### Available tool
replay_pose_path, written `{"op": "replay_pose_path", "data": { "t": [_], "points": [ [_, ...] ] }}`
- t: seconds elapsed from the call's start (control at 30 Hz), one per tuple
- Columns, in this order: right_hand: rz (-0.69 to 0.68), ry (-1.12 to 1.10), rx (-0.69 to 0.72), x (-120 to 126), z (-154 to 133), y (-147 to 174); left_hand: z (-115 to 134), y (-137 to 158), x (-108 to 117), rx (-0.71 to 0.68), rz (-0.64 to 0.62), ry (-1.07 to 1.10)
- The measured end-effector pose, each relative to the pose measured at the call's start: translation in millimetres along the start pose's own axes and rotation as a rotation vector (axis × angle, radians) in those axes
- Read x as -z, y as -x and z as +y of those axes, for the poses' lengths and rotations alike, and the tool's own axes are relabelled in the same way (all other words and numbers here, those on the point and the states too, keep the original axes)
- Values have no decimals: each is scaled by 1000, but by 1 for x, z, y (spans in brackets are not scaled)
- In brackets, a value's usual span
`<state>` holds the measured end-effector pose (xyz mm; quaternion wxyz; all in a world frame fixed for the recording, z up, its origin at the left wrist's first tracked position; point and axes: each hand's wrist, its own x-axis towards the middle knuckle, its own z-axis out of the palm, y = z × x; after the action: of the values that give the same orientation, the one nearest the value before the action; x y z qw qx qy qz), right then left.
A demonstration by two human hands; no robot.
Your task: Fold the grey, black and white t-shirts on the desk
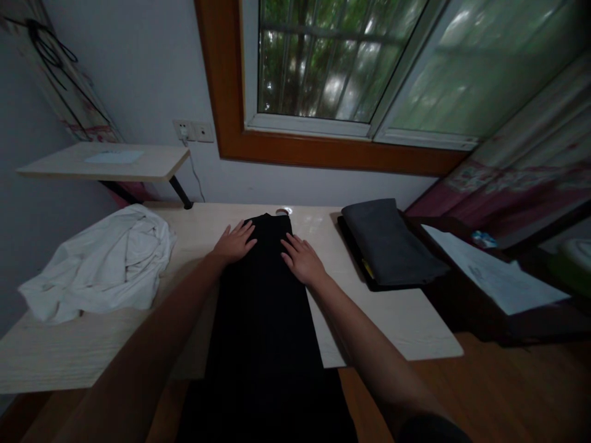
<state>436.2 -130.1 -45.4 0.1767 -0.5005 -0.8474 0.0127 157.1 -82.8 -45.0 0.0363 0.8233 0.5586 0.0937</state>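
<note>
A long piece of black cloth [268,295], perhaps a garment, lies flat on the pale wooden table [378,320] and reaches down past its front edge. My left hand [234,242] rests palm down on the cloth's far left edge, fingers stretched out. Opposite it, my right hand [302,258] lies on the far right edge with its fingers spread. Neither hand grips anything. Where the cloth ends near my body cannot be made out against the dark there.
Crumpled white cloth [106,264] lies at the left, below a small raised shelf [138,161]. To the right are folded dark grey cloth [388,243] on a black item and a paper sheet [494,271]. A window [341,67] and wall sockets [192,130] are behind.
</note>
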Motion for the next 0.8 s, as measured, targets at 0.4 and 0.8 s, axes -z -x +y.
{"op": "replay_pose_path", "data": {
  "t": [0.4,0.8],
  "points": [
    [24,-12,-63,-2,4,0,-24,-11,-6,301,203,30],
    [60,71,-120,-4,7,-2,-27,17,-2,108,400,277]
  ]
}}
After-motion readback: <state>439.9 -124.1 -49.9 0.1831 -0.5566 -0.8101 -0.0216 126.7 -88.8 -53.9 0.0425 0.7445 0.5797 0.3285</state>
